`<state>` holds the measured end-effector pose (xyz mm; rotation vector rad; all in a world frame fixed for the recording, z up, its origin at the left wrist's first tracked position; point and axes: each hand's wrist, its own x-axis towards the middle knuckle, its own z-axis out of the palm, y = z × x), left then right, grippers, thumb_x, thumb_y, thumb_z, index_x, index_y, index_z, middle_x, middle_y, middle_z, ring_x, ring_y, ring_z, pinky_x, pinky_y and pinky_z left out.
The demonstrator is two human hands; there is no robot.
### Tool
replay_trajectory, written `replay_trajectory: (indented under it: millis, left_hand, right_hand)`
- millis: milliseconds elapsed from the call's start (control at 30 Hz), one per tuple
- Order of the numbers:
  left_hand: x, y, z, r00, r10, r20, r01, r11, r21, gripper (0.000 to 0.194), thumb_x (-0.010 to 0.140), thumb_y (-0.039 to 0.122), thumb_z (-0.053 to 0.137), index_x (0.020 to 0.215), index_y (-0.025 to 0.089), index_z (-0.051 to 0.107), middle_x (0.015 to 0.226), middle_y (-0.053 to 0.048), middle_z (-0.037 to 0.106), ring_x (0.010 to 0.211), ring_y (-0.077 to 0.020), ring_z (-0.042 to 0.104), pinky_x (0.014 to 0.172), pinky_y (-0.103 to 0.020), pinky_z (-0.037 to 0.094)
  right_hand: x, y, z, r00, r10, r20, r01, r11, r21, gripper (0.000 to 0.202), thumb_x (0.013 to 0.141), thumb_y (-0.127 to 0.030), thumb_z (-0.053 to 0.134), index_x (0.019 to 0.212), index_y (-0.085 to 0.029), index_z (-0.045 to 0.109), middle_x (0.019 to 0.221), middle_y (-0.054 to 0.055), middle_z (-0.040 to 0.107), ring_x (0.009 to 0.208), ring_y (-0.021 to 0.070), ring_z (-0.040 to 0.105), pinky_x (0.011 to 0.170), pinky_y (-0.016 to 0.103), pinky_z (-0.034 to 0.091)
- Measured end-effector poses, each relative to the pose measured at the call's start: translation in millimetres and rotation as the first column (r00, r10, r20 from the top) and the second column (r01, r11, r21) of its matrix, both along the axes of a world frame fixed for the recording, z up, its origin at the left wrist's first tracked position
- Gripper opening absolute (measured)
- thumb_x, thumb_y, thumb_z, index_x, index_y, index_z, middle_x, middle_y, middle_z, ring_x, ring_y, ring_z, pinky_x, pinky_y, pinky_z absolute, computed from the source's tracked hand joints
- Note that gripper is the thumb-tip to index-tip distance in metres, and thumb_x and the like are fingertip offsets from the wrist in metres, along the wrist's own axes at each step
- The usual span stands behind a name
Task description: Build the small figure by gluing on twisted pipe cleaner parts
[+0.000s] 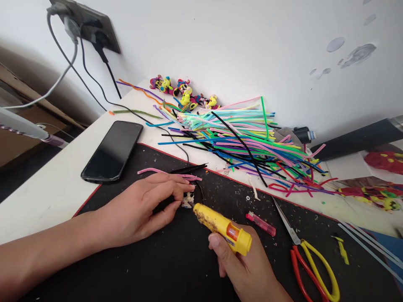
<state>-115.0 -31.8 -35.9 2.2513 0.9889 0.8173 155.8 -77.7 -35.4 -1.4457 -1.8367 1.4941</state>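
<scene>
My right hand (252,268) is wrapped round a yellow glue gun (217,224) with dark smears near its front. The gun's nozzle points left and meets, or nearly meets, a small white piece with black spots (188,199). Fingertips of my left hand (154,205) pinch that spotted piece on the black mat (126,268); part of it is hidden behind the fingers. Just beyond those fingers lie pink pipe cleaners (157,170) and black pipe cleaners (192,168).
A phone (112,151) lies at left. Behind the mat is a large heap of coloured pipe cleaners (239,138), with small pipe-cleaner figures (184,92) by the wall. Scissors (299,243), a pink lighter (261,223) and clear glue sticks (371,247) are at right. Cords hang from a socket (91,25).
</scene>
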Motion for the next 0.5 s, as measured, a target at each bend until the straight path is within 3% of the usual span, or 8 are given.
replay_trajectory:
  millis: [500]
  left_hand:
    - [0.1, 0.0, -1.6, 1.000, -0.002, -0.003, 0.002, 1.000, 0.001, 0.014, 0.098, 0.011, 0.053, 0.105, 0.023, 0.056, 0.129, -0.010, 0.074, 0.128, -0.0224, 0.067, 0.104, -0.036, 0.057]
  right_hand:
    - [-1.0, -0.6, 0.2, 1.000, 0.001, 0.000, -0.001, 1.000, 0.011, 0.044, 0.106, -0.055, 0.051, 0.075, -0.023, 0.056, 0.049, -0.003, 0.053, 0.043, 0.0124, 0.054, 0.046, 0.023, 0.038]
